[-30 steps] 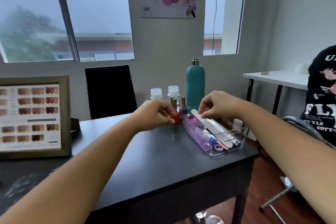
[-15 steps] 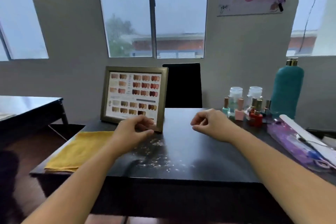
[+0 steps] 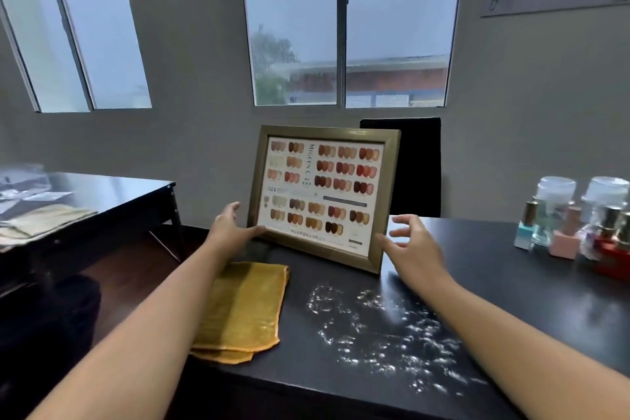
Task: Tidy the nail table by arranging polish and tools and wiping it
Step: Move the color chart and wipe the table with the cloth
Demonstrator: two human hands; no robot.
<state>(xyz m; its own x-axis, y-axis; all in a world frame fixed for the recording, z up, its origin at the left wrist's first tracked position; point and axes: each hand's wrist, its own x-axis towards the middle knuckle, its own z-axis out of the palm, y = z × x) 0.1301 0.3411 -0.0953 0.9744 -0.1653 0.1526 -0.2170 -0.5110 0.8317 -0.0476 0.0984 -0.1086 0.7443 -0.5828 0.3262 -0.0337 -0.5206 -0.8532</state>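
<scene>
My left hand (image 3: pixel 235 228) grips the lower left corner of the framed colour chart (image 3: pixel 324 196), thumb on the front of the frame and fingers spread behind its left side; my right hand (image 3: pixel 410 245) is open, fingers splayed, thumb touching or nearly touching the frame's lower right corner, and I cannot tell whether it has a hold; the chart stands tilted back toward the far edge of the black nail table (image 3: pixel 494 283), left of centre, rows of brown, red and nude nail swatches facing me; a folded yellow cloth (image 3: pixel 243 310) lies flat at the table's left edge, just in front of the frame, one corner reaching the near edge; white dust and flecks (image 3: pixel 385 331) are scattered over the near middle of the tabletop, right of the cloth; polish bottles (image 3: pixel 566 235) in teal, pink and red cluster at the right edge, with two clear white-capped bottles (image 3: pixel 555 194) behind them; a black chair (image 3: pixel 416 167) stands behind the far edge; a second dark table (image 3: pixel 102 194) sits well apart to the left, under the windows (image 3: pixel 347 24).
</scene>
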